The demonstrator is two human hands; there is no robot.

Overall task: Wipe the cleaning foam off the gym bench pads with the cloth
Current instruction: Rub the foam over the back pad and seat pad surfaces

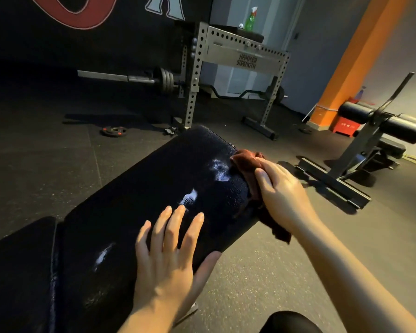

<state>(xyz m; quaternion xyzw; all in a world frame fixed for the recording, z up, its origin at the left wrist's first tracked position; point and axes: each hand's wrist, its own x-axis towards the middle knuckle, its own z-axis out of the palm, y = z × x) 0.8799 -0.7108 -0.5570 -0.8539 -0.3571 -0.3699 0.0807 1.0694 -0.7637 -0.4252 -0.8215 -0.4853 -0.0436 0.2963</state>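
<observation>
Our left hand (165, 255) lies flat, fingers spread, on the long bench pad (135, 212), thumb hooked over its right edge. Our right hand (280, 188) clamps the reddish cloth (246, 162) against that same edge, just beside the farthest foam patch (220, 170); two more patches (189, 197) lie along the pad, bare floor (262, 272) open alongside.

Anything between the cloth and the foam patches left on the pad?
Nothing visible. The cloth in the right hand sits beside the nearest foam patch; the left hand rests nearer, just short of the middle patch.

Left hand (166, 255): my palm lies flat, fingers spread, thumb out to the side.
Right hand (280, 188): my fingers curl closed, gripping; forearm reaches forward.
</observation>
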